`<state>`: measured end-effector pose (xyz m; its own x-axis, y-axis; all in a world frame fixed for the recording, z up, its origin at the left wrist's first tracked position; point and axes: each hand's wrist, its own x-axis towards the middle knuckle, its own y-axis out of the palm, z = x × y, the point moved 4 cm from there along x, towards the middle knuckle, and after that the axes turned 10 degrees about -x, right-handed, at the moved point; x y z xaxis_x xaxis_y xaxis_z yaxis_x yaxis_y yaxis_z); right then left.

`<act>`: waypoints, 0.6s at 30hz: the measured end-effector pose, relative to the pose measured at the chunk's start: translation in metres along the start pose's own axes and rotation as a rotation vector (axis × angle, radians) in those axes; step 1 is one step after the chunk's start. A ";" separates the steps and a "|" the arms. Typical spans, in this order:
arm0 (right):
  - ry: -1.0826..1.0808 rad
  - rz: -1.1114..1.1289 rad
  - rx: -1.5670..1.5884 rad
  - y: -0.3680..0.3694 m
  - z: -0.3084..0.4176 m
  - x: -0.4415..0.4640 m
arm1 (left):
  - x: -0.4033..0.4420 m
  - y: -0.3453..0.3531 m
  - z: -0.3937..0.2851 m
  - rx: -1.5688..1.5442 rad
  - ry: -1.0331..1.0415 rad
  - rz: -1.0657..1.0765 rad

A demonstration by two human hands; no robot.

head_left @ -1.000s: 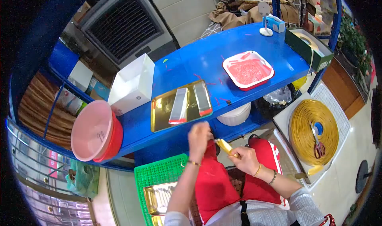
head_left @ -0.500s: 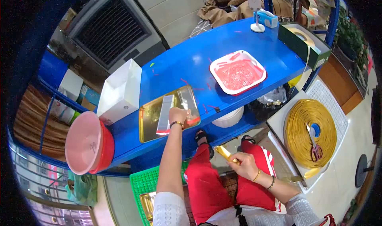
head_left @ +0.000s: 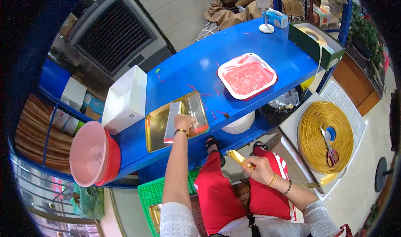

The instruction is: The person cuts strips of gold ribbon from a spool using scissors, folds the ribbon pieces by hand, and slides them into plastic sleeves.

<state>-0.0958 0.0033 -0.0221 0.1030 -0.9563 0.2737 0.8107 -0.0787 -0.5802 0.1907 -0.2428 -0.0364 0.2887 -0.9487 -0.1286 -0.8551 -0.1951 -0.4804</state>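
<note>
My left hand [head_left: 184, 122] reaches down over a gold tray [head_left: 156, 130] on the blue table, its fingers curled together above clear plastic sleeves [head_left: 172, 116] with red lower ends. What those fingertips pinch, if anything, is too small to make out. Above my lap, my right hand [head_left: 260, 170] is closed around a folded piece of shiny gold foil wrapping [head_left: 237, 157], which sticks out toward the table. Farther right on the table stands a white-rimmed basin [head_left: 249, 76] holding red pieces, with several red sticks along its far side.
A white box [head_left: 125, 99] and nested pink basins [head_left: 88, 153] stand at left. At right are a gold ribbon roll [head_left: 311, 141] with scissors [head_left: 331, 151] on it, and a green box [head_left: 317, 43] holding tape. A green crate [head_left: 151, 195] sits below the table edge.
The view has shifted slightly. My left hand stays over the sleeves in the tray. My right hand, still gripping the gold foil wrapping, has moved a little to the right.
</note>
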 end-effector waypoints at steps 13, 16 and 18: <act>-0.213 -0.055 -0.244 0.003 0.044 0.113 | 0.010 -0.005 0.010 0.159 -0.040 0.023; -0.270 -0.028 -0.393 0.019 0.049 0.145 | -0.004 -0.008 -0.002 0.072 -0.097 0.074; -0.283 0.007 -0.484 0.029 0.051 0.162 | 0.007 -0.006 0.008 0.053 0.031 0.056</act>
<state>-0.0263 -0.1396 0.0449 0.3120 -0.8495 0.4254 0.4592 -0.2571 -0.8503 0.2012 -0.2464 -0.0418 0.2272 -0.9652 -0.1298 -0.8453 -0.1293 -0.5184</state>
